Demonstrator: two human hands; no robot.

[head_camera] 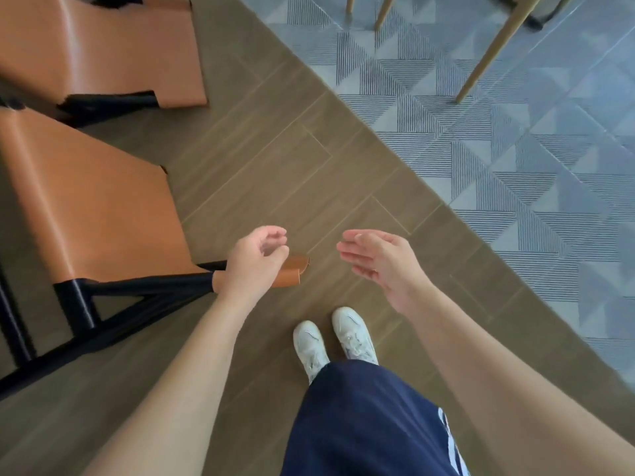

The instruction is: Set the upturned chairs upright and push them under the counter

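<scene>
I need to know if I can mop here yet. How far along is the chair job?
Nothing looks finished. Two orange chairs, the near chair and the far chair, show at the left on the wood floor; no counter is visible. The left hand hovers open over the near chair's armrest; the right hand is open and empty. Both chairs may still need handling.

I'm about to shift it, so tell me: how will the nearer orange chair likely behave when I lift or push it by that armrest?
The nearer chair probably lifts stiffly, since its black frame looks like rigid metal. The orange seat sling looks like leather, so it may flex slightly. The leather-wrapped armrest under the left hand should give decent grip; pulling from one side may swing it.
</scene>
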